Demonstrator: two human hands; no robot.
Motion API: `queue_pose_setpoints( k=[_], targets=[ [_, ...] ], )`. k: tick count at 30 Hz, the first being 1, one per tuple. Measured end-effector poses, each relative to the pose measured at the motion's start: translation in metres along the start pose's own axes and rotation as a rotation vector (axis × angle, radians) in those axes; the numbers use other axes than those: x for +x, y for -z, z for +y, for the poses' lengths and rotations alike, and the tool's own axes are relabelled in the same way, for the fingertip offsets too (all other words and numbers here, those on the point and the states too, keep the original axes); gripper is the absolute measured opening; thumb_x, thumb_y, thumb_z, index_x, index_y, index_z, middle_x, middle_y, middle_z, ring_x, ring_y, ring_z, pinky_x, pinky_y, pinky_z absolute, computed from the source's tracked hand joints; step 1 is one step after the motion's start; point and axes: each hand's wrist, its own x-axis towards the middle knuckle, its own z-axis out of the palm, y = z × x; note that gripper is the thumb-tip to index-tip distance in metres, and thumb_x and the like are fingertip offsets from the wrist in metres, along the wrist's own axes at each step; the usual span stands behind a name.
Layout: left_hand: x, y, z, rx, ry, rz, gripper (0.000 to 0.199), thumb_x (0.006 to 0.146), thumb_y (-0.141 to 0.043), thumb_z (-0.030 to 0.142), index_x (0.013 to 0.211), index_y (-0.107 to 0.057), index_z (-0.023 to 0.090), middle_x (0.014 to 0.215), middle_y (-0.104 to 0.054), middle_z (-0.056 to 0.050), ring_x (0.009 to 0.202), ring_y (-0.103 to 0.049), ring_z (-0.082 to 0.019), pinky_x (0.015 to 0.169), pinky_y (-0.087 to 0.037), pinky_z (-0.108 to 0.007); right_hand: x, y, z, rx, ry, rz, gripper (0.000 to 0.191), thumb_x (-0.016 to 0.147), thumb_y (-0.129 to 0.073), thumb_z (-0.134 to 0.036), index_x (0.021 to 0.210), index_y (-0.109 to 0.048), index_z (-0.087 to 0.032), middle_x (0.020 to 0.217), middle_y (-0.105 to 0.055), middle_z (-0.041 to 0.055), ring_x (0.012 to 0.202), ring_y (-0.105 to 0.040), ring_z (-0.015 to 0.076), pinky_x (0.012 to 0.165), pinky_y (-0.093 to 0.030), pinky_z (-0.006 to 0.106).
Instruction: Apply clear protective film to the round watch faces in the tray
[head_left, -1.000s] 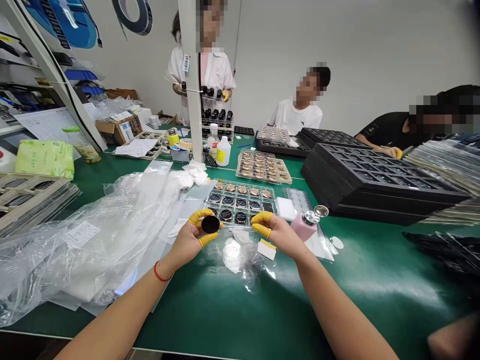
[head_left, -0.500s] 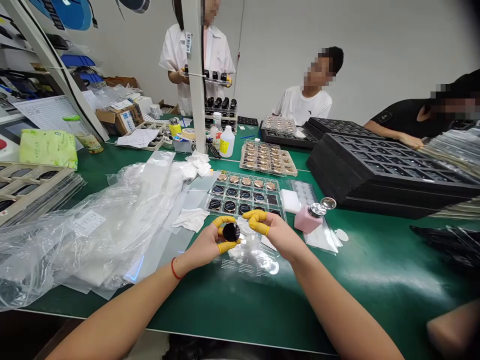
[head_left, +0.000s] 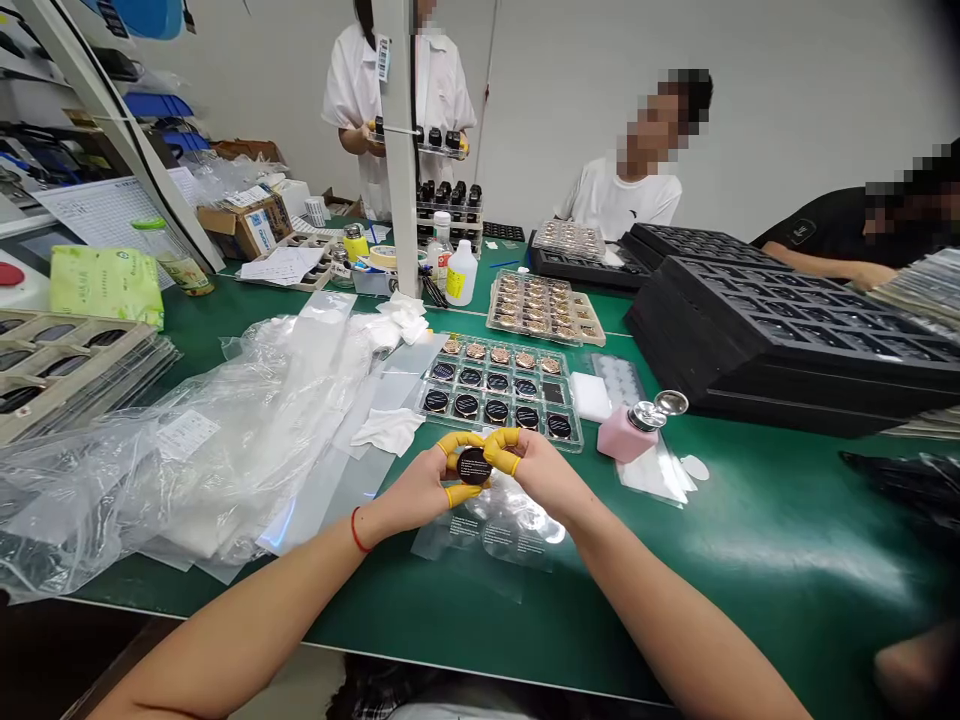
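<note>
My left hand (head_left: 435,482), with yellow finger covers and a red string at the wrist, grips a round black disc (head_left: 474,467) by its edges. The fingers of my right hand (head_left: 529,462) are pinched at the disc's upper right edge; whether they hold anything else is hidden. White print shows on the disc's face. Under my hands lies a clear film (head_left: 517,540) with white lettering. Just beyond them, a clear tray (head_left: 576,440) carries several black discs and rows of gold-coloured pieces.
Plastic bags (head_left: 247,440) cover the left side. A pink pump bottle (head_left: 628,432) stands right of the tray, near stacked black trays (head_left: 697,350). White wipes (head_left: 388,430) lie left of my hands. A metal post (head_left: 405,200) rises behind. Three people are across the table.
My right hand has moved left and now touches the disc. White print now shows on the disc's face. The view has shifted slightly.
</note>
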Motion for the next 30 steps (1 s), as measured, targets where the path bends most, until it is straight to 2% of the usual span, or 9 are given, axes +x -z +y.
queue_pose_setpoints(
  k=[16,30],
  targets=[
    [-0.0003,-0.0004,-0.0010,-0.030,0.006,-0.002,0.047,0.075,-0.069,0.031,0.117,-0.047,0.025,0.103,-0.064,-0.006,0.092,-0.065,-0.022,0.084,-0.051,-0.038,-0.0016,-0.0018,-0.0008,-0.157,0.034,0.096,0.009,0.072,-0.056,-0.027,0.072,-0.059,-0.019,0.081,-0.061,0.0020,0.080,-0.056,0.0180,0.075,-0.043,0.030],
    [-0.0006,-0.0008,0.0016,-0.041,0.017,-0.002,0.049,0.074,-0.070,0.032,0.118,-0.047,0.024,0.106,-0.063,-0.006,0.093,-0.065,-0.022,0.084,-0.051,-0.038,-0.0015,-0.0014,0.0012,-0.150,0.018,0.089,0.012,0.073,-0.056,-0.029,0.077,-0.061,-0.019,0.087,-0.062,0.0032,0.085,-0.056,0.0195,0.078,-0.043,0.033]
  ],
)
